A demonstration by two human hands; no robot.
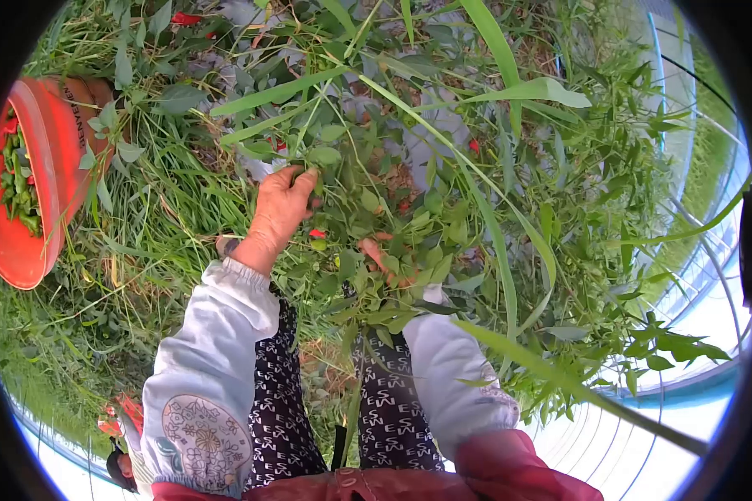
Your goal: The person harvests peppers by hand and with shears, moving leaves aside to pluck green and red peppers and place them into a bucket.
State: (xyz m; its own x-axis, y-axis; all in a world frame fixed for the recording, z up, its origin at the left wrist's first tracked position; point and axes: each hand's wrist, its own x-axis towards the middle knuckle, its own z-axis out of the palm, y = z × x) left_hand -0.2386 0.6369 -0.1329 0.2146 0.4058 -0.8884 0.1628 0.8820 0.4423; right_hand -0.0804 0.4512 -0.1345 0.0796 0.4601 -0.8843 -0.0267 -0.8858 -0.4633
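Note:
My left hand (281, 213) reaches into the leafy pepper plants (368, 196), thumb and fingers closed together beside a broad leaf (322, 156). Leaves hide what, if anything, is between those fingertips. My right hand (379, 255) is low among the foliage, mostly covered by leaves, so its grip does not show. Between the two hands a small red pepper (317, 234) hangs, with a green one (318, 245) just under it. Another red pepper (474, 145) shows farther right.
A red bucket (48, 179) holding green peppers (18, 179) and a few red bits is at the left. Long grass blades (493, 225) cross over the plants. Curved hoops and plastic sheeting (702, 259) stand at right. Another person (124, 463) is at lower left.

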